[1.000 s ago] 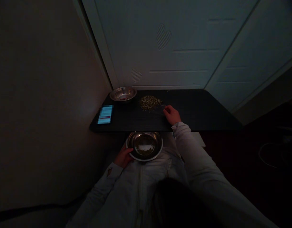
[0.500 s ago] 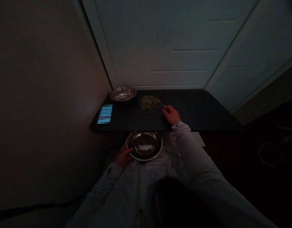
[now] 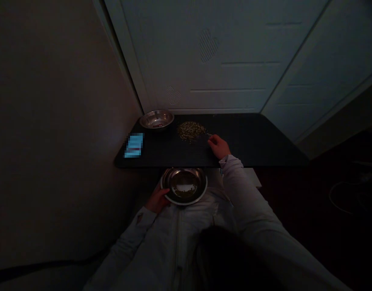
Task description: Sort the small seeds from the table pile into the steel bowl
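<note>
My left hand (image 3: 157,199) grips the left rim of a metal bowl (image 3: 185,201) below the table's near edge, its thumb over the rim. Small greenish grains lie in the bottom of that bowl. Over the dark table (image 3: 258,141), my right hand (image 3: 219,146) is closed, fingertips curled down close to the tabletop. Whatever its fingers may pinch is too small to make out. Just left of it lies a spread pile of mixed pale and dark grains (image 3: 191,130), with a few strays reaching toward my fingertips.
A second metal bowl (image 3: 157,120) stands at the table's back left corner, a reddish mark inside it. A phone (image 3: 134,145) with a lit, blurred screen lies at the left end. Behind the table rises a white panelled door (image 3: 234,48); a wall (image 3: 67,121) stands on the left.
</note>
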Action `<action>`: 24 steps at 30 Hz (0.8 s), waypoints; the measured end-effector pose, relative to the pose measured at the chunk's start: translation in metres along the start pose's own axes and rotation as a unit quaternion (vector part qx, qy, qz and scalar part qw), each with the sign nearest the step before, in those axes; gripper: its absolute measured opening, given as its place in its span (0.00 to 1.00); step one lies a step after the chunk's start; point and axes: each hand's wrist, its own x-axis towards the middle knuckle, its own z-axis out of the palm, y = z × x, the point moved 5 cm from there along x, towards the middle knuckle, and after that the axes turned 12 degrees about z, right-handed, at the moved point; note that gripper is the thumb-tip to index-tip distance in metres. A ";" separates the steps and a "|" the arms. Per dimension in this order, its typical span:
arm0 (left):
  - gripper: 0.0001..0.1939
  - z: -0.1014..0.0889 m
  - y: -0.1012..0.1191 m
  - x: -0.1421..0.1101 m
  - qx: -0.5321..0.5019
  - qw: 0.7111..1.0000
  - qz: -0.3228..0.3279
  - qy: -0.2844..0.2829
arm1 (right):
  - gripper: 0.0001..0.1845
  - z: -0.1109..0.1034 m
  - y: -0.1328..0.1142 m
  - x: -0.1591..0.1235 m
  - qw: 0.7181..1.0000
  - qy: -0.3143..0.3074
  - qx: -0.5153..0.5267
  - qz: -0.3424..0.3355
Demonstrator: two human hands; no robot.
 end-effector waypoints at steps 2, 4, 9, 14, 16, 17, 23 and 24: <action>0.36 0.000 0.000 0.000 0.001 1.000 -0.001 0.001 | 0.08 0.000 0.000 0.000 1.000 0.004 0.001 0.002; 0.37 0.001 0.001 -0.001 0.001 1.000 0.001 0.003 | 0.08 0.000 0.001 0.000 1.000 0.005 0.000 0.003; 0.36 0.001 0.002 -0.002 0.003 1.000 0.001 0.008 | 0.08 0.000 -0.001 -0.001 1.000 -0.010 0.008 -0.005; 0.36 0.001 0.001 -0.001 0.003 1.000 0.004 0.006 | 0.07 -0.001 0.000 0.000 1.000 -0.004 0.025 -0.002; 0.36 0.002 0.002 -0.001 -0.005 1.000 0.006 0.003 | 0.07 0.000 0.001 0.000 1.000 -0.002 0.023 -0.001; 0.36 0.003 0.002 -0.001 -0.007 1.000 0.008 0.007 | 0.07 0.000 0.001 0.001 1.000 -0.004 0.022 -0.002; 0.34 0.003 0.003 -0.003 0.004 1.000 0.005 0.011 | 0.07 0.001 0.001 0.000 0.999 -0.007 0.034 -0.006; 0.34 0.003 0.003 -0.003 0.005 1.000 0.005 0.010 | 0.07 0.001 0.001 0.000 0.999 -0.007 0.037 -0.005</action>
